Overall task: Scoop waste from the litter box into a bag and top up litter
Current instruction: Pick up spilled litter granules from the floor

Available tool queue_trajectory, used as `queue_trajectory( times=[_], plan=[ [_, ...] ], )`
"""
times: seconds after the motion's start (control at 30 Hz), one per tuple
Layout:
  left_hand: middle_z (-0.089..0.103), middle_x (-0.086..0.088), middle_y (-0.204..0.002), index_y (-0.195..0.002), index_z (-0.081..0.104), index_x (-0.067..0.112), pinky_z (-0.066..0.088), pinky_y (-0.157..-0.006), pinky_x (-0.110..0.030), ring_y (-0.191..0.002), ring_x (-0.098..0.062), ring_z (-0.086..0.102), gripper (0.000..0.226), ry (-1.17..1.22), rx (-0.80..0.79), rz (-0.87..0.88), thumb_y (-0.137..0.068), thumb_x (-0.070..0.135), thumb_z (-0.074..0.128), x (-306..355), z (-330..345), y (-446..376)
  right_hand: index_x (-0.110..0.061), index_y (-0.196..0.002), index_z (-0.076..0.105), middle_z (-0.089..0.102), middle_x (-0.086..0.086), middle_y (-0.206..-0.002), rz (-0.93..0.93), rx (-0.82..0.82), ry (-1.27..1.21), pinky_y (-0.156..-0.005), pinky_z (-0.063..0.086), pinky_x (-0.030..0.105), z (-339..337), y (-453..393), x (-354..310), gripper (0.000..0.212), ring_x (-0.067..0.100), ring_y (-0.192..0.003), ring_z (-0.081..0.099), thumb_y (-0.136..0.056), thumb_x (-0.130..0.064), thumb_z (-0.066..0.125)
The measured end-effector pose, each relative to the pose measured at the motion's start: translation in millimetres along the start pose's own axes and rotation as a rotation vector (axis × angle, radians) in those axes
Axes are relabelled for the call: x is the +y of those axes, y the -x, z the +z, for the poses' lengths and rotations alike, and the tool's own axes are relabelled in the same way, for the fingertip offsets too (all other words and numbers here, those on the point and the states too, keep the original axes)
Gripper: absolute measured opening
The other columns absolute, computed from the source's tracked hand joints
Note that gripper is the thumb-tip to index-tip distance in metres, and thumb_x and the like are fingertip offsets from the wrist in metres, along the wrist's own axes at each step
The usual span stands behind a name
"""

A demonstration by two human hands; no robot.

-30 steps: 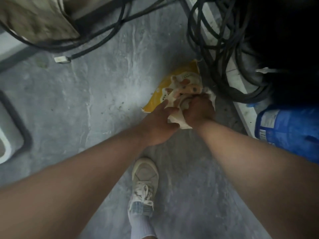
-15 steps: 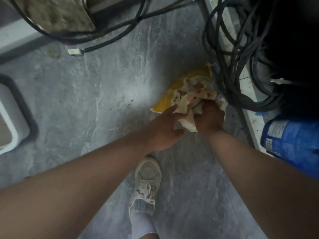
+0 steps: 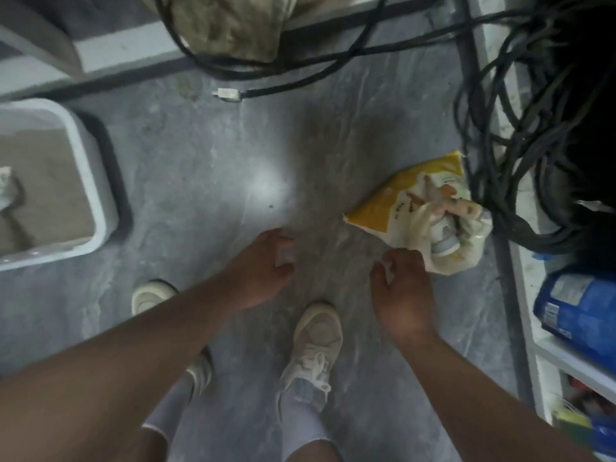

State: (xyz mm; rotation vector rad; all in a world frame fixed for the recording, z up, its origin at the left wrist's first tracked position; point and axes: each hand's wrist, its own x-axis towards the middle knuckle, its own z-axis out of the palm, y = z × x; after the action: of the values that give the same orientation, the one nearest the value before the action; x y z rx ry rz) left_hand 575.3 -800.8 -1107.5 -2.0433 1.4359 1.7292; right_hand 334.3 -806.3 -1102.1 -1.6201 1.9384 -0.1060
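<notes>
Yellow litter bag (image 3: 416, 201) lying on the floor (image 3: 216, 195) beside the cables (image 3: 533, 128), well apart from the litter box (image 3: 83, 161). Left hand (image 3: 263, 271) and right hand (image 3: 403, 291) hover loosely curled, holding nothing. Risk: the crumpled mouth may spill litter when lifted.

The grey floor (image 3: 206, 181) holds everything. A yellow and white bag (image 3: 423, 208) lies on it just past the right hand (image 3: 400, 295). A white litter box (image 3: 90, 181) with sand sits far off to the side of the left hand (image 3: 263, 271). Black cables (image 3: 520, 145) (a big tangle) lie beyond the bag. Two pale shoes (image 3: 316, 341) stand below the hands.
</notes>
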Motion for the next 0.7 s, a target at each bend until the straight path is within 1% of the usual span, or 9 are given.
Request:
queue_trajectory(
  times=[0.1,0.2,0.27,0.4,0.5,0.6,0.7],
  plan=[
    [0.030,-0.007,-0.161,-0.146,0.047,0.016,0.022,-0.114,-0.021,-0.147,-0.021,0.031,0.052,0.034,0.072,-0.036,-0.096,0.020,0.063,-31,-24,14,-0.004,-0.098,0.066,0.064,0.016,-0.095,-0.115,-0.117,-0.015,-0.075,0.051,0.041,25,2,-54,0.011,0.035,-0.087,0.064,-0.089,-0.010,0.066],
    [0.036,-0.008,-0.157,-0.145,0.049,0.014,0.022,-0.112,-0.019,-0.144,-0.021,0.035,0.052,0.084,0.144,-0.075,-0.096,0.019,0.064,-62,-48,25,-0.006,-0.092,0.064,0.063,0.016,-0.089,-0.254,-0.184,0.016,-0.069,0.052,0.041,48,-2,-108,0.015,0.036,-0.080,0.064,-0.084,-0.017,0.060],
    [0.036,-0.005,-0.157,-0.146,0.048,0.016,0.023,-0.111,-0.020,-0.143,-0.021,0.036,0.052,0.148,0.196,-0.126,-0.097,0.023,0.062,-83,-65,35,-0.007,-0.096,0.065,0.063,0.016,-0.093,-0.311,-0.233,0.050,-0.071,0.051,0.040,63,-5,-143,0.020,0.036,-0.082,0.063,-0.084,-0.021,0.059],
    [0.036,-0.004,-0.157,-0.146,0.047,0.017,0.024,-0.111,-0.021,-0.142,-0.020,0.037,0.052,0.229,0.281,-0.183,-0.097,0.025,0.062,-123,-97,58,-0.006,-0.114,0.065,0.063,0.016,-0.107,-0.315,-0.307,0.103,-0.084,0.051,0.039,85,-5,-208,0.027,0.034,-0.095,0.063,-0.091,-0.020,0.062],
    [0.037,-0.004,-0.157,-0.145,0.048,0.017,0.026,-0.112,-0.023,-0.141,-0.020,0.039,0.053,0.254,0.311,-0.182,-0.095,0.021,0.063,-146,-120,80,-0.007,-0.119,0.064,0.061,0.016,-0.112,-0.317,-0.345,0.136,-0.087,0.053,0.042,96,0,-248,0.028,0.034,-0.097,0.064,-0.093,-0.019,0.062],
    [0.036,-0.005,-0.157,-0.144,0.049,0.016,0.026,-0.113,-0.024,-0.142,-0.022,0.038,0.054,0.188,0.307,-0.124,-0.092,0.019,0.064,-165,-140,94,-0.008,-0.119,0.064,0.061,0.016,-0.111,-0.348,-0.349,0.158,-0.085,0.053,0.038,111,2,-275,0.028,0.033,-0.096,0.065,-0.092,-0.017,0.061],
    [0.033,-0.002,-0.159,-0.144,0.049,0.018,0.032,-0.115,-0.032,-0.145,-0.024,0.036,0.057,0.082,0.348,-0.051,-0.089,0.021,0.065,-189,-155,91,-0.011,-0.126,0.063,0.059,0.014,-0.117,-0.357,-0.394,0.198,-0.091,0.049,0.033,135,-8,-291,0.033,0.031,-0.105,0.062,-0.094,-0.019,0.059]
  ],
)
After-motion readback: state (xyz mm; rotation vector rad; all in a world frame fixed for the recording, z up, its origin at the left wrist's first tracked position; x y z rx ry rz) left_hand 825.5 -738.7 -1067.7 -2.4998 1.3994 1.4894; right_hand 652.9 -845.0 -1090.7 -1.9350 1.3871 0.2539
